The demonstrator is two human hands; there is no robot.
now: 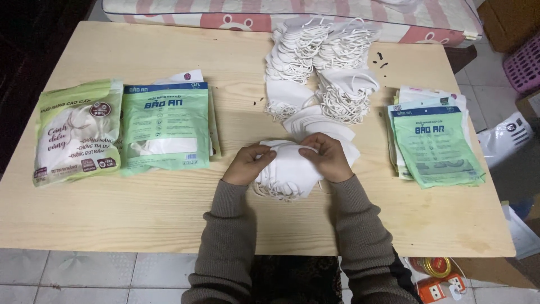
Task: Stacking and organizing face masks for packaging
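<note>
My left hand (246,164) and my right hand (328,157) both grip a thick bundle of white face masks (288,171) at the middle of the wooden table (169,214). The bundle's ear loops hang toward me. Just behind my hands lie a few loose white masks (315,121), and further back rises a big pile of white masks (320,62).
A filled pale green pouch (76,132) and a stack of filled green mask packets (166,126) lie at the left. Flat empty green packets (433,143) are stacked at the right. A striped mattress (337,14) borders the far edge. A pink basket (523,62) stands on the floor.
</note>
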